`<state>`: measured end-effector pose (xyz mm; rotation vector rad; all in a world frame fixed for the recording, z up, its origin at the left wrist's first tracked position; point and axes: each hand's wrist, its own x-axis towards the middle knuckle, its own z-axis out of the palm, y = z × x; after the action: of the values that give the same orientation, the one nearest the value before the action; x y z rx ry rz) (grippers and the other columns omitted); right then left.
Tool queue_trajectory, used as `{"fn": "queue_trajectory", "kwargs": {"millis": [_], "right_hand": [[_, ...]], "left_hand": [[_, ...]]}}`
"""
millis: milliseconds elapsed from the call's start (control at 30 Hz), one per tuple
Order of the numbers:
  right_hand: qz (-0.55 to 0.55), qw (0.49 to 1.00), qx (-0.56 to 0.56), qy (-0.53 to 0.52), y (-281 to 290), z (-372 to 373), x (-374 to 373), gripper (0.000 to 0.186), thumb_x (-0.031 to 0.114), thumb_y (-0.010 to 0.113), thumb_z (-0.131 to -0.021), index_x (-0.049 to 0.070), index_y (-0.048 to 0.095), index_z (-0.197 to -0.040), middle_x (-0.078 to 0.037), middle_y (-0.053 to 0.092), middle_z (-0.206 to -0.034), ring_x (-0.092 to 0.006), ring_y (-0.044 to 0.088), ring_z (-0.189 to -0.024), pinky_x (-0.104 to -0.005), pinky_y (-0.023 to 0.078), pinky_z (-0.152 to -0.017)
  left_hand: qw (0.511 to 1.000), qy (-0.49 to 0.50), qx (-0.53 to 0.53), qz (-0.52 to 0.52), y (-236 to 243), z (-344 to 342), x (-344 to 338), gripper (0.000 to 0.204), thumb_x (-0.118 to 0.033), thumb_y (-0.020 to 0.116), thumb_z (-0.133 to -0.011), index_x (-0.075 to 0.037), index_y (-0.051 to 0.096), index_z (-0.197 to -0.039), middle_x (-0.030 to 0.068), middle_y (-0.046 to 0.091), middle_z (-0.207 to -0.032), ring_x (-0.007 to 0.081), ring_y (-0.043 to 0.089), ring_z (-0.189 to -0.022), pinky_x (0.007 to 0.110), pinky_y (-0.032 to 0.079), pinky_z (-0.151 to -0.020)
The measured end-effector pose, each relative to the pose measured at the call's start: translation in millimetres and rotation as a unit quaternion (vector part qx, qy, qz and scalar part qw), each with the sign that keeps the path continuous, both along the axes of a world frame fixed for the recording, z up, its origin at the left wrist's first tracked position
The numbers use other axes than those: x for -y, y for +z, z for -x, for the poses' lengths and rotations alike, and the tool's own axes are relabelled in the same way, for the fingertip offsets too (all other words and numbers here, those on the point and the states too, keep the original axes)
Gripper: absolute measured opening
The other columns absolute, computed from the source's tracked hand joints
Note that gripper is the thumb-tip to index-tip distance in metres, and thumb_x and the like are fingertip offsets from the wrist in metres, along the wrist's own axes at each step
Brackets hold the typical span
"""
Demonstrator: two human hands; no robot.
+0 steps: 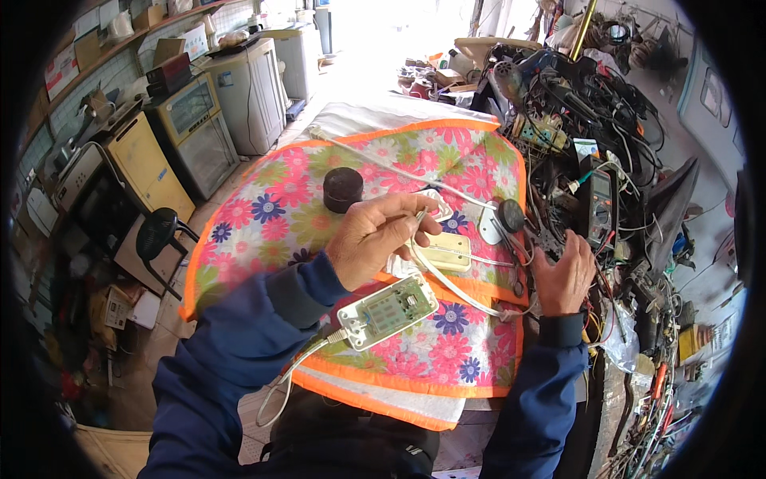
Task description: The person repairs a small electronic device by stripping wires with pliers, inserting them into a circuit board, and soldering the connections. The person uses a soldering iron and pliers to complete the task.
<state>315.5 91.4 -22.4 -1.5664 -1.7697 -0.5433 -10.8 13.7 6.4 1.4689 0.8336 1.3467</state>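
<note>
The left hand [375, 235], fingers pinched together on one white cable [447, 279], hovers mid-cloth. One opened white power strip [388, 310] lies near the floral cloth's [271, 199] front edge. The right hand [565, 275], fingers spread apart, rests at the cloth's right edge among tangled wires [606, 144]. One black round knob [343, 188] sits farther back.

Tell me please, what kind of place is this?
Probably a small electrical repair workshop: tangled wires and tools crowd the right, a multimeter lies nearby, and old appliances stand on the left.
</note>
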Motion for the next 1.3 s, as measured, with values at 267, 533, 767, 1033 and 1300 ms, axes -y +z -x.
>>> {"fn": "queue_trajectory", "kwargs": {"millis": [267,533,767,1033,1300], "right_hand": [[0.256,0.824,-0.210,0.460,57.2,106.5,57.7,0.041,0.018,0.081,-0.089,-0.008,0.069,-0.117,-0.020,0.074,-0.110,-0.0259,0.071,-0.106,-0.0380,0.053,-0.094],[0.408,0.605,-0.430,0.531,27.9,125.4,53.1,0.028,0.016,0.068,-0.104,-0.003,0.071,-0.124,0.000,0.072,-0.092,-0.0025,0.056,-0.073,-0.0209,0.045,-0.060],[0.281,0.712,-0.408,0.497,22.7,123.9,53.3,0.024,0.008,0.071,-0.099,-0.006,0.073,-0.118,-0.006,0.073,-0.097,-0.0068,0.063,-0.082,-0.0250,0.054,-0.072],[0.320,0.729,-0.377,0.473,21.8,118.6,57.0,0.023,0.004,0.070,-0.099,-0.006,0.072,-0.119,-0.004,0.074,-0.092,-0.0064,0.062,-0.084,-0.0260,0.053,-0.074],[0.346,0.696,-0.388,0.496,23.4,111.6,52.5,0.019,0.008,0.069,-0.100,-0.006,0.073,-0.112,0.000,0.072,-0.089,-0.0050,0.058,-0.080,-0.0243,0.050,-0.069]], "left_hand": [[0.999,0.022,-0.005,-0.042,12.0,1.0,7.3,0.045,-0.003,0.059,-0.102,0.000,0.051,-0.146,0.0113,0.072,-0.111,0.0129,0.067,-0.107,0.030,0.054,-0.096],[0.992,-0.097,0.068,-0.035,10.7,3.3,5.5,0.034,-0.006,0.061,-0.103,0.003,0.055,-0.135,0.0069,0.068,-0.114,0.0147,0.064,-0.112,0.031,0.053,-0.099],[0.998,-0.035,-0.020,0.043,12.0,-0.1,12.5,0.050,-0.002,0.074,-0.095,0.005,0.052,-0.139,0.0087,0.067,-0.119,0.0130,0.064,-0.112,0.028,0.056,-0.095],[0.996,0.062,-0.059,-0.002,12.8,1.8,9.3,0.020,-0.010,0.071,-0.099,0.006,0.072,-0.111,0.0043,0.073,-0.089,0.0066,0.067,-0.078,0.022,0.056,-0.072],[0.995,0.027,-0.068,0.063,6.5,10.4,2.7,0.018,-0.014,0.071,-0.101,0.003,0.073,-0.106,0.0029,0.071,-0.081,0.0071,0.065,-0.071,0.022,0.054,-0.065]]}}
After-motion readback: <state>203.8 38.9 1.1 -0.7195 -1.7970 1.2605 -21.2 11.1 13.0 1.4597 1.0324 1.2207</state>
